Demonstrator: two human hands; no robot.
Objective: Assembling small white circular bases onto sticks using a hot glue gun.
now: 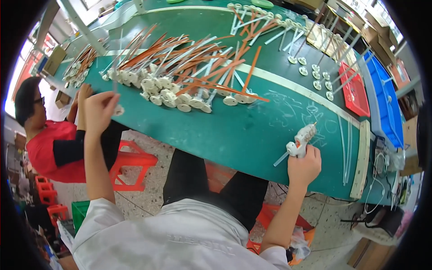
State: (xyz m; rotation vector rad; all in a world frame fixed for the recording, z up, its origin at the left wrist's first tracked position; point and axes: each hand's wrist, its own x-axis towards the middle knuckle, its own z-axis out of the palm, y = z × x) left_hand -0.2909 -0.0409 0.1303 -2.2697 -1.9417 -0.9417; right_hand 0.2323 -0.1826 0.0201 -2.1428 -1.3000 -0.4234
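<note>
My right hand (pixel 304 165) grips a white glue gun (pixel 300 140) at the near edge of the green table (pixel 252 130), its nozzle aimed up and away from me, with a clear glue stick jutting out behind. My left hand (pixel 99 110) is raised at the table's left end, pinching a small white round base with a thin stem (pixel 118 108). A big pile of orange and white sticks on white round bases (pixel 189 76) lies across the table just beyond my left hand.
Another person in a red top (pixel 49 144) sits at the left on red stools (pixel 130 164). More stick-and-base pieces (pixel 315 67) stand at the far right, by a red tray (pixel 353 90) and a blue bin (pixel 384 99). Clear glue sticks (pixel 347 148) lie at right.
</note>
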